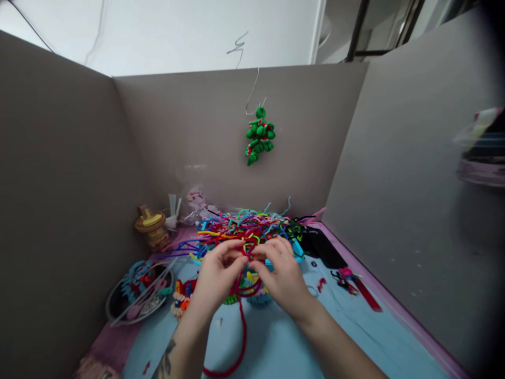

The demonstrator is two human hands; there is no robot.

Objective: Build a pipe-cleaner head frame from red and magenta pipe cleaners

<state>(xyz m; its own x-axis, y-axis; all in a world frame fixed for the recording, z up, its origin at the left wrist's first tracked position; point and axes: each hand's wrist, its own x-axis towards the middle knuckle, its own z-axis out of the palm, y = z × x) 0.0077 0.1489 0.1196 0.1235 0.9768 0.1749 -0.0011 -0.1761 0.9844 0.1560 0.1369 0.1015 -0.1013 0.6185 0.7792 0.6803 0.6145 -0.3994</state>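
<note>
A dark red cord is pinched between my two hands, with small loops bunched below the fingertips. Its long tail curves down toward me over the blue mat. My left hand closes thumb and fingers on the cord from the left. From the right, my right hand pinches the same cord, the fingertips nearly meeting. The exact knot or loop between the fingers is too small to make out. Behind the hands lies a tangled heap of coloured cords, partly hidden by them.
A round bowl of small pieces stands at left, near a brown-gold lidded jar. At right are a black phone-like slab, scissors and a red strip. A green knotted ornament hangs ahead; grey panels enclose the table.
</note>
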